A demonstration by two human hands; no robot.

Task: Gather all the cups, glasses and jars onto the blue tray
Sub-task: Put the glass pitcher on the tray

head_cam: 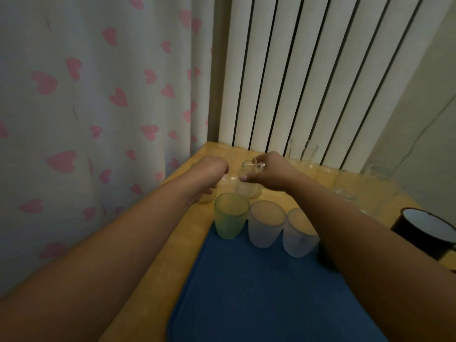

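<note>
1. Nearest, a blue tray (259,292) lies on the yellow tabletop (187,218).
2. Along the tray's far edge stand three cups in a row: a green cup (230,215) on the left, then two frosted cups (266,227) (299,236); the rightmost is partly hidden by the right forearm.
3. Right of the tray, a black mug (424,233) with a white inside sits on the tabletop.
4. Beyond the cups, both hands reach out: the right hand (269,171) pinches the rim of a clear jar (249,183); the left hand (212,169) curls over another clear glass (206,197), its grip mostly hidden.
5. Farther back, a tall clear glass (303,154) stands by the radiator (308,70); more clear glassware (345,191) lies to the right, blurred.
6. A heart-printed curtain (98,95) hangs at left.
</note>
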